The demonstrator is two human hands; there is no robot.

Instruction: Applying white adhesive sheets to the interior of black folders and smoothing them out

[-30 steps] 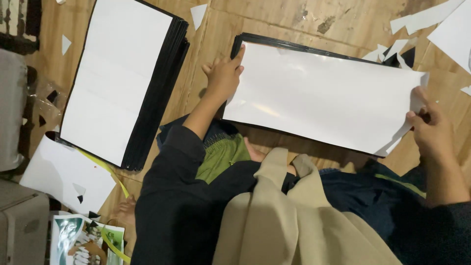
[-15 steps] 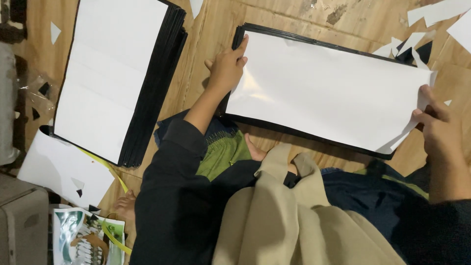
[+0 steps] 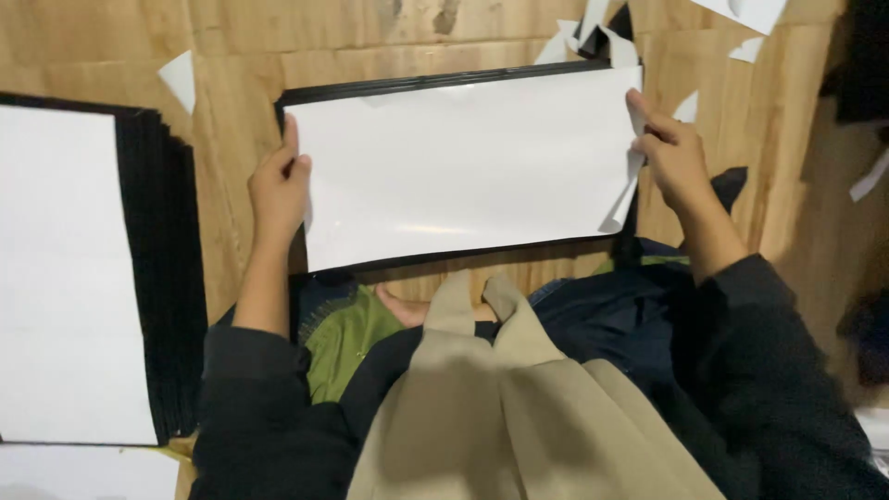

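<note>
A white glossy sheet lies on a flat black board on the wooden floor in front of me. My left hand rests flat on the sheet's left edge, fingers pointing up. At the right edge my right hand grips the sheet, whose lower right corner curls up off the board. Both sleeves are dark.
A stack of black boards topped with a white sheet lies to the left. White paper scraps and several more are scattered on the wooden floor. My crossed legs and beige garment fill the bottom.
The view swung so the board now lies straight in front of me. My left hand slid down its left edge. The right hand moved up to the sheet's right edge, its corner still lifted.
</note>
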